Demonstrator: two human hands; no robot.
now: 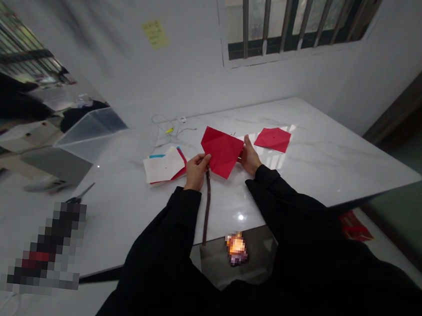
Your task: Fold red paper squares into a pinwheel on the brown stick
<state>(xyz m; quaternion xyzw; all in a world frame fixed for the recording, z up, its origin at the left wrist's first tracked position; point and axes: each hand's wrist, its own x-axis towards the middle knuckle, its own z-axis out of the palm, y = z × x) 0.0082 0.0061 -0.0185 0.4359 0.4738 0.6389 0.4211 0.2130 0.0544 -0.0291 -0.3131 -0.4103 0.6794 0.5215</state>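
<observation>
A red folded paper (222, 151) is held up above the white table between my two hands. My left hand (196, 171) pinches its lower left edge with thumb and fingers. My right hand (249, 156) holds its right edge, the thumb pointing up and the fingers partly behind the paper. To the left of my left hand lies a stack of white, red and blue papers (164, 168). Another red folded paper (273, 139) lies flat on the table, beyond my right hand. A dark brown strip (207, 208) runs from below my left hand toward the table's near edge.
White cords with a yellow piece (169, 130) lie behind the paper stack. Scissors (78, 198) and a pixelated dark object are at the left. A clear plastic box (89, 132) stands farther left. The marble table (333, 145) meets a wall with a barred window.
</observation>
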